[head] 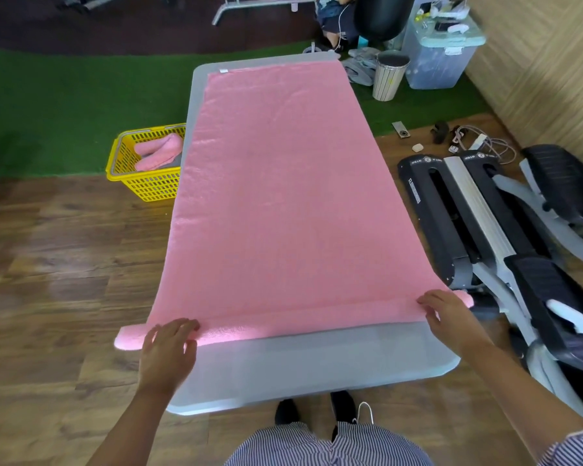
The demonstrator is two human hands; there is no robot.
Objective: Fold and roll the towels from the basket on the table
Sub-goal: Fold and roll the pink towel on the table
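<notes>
A long pink towel [283, 183] lies spread flat along the grey table [317, 358], reaching its far end. The towel's near edge is rolled into a thin tube [283, 322] that runs across the table and sticks out past both sides. My left hand [169, 348] rests on the left part of the roll with fingers spread. My right hand [448, 314] rests on the right part, fingers straight. A yellow basket [145, 183] stands on the floor left of the table with rolled pink towels [159, 151] inside.
A black and grey exercise machine [485, 230] lies close to the table's right side. A striped bin [389, 77] and a lidded plastic box [441, 58] stand at the far right. Cables and small devices [468, 142] lie on the wood floor. A person sits beyond the table.
</notes>
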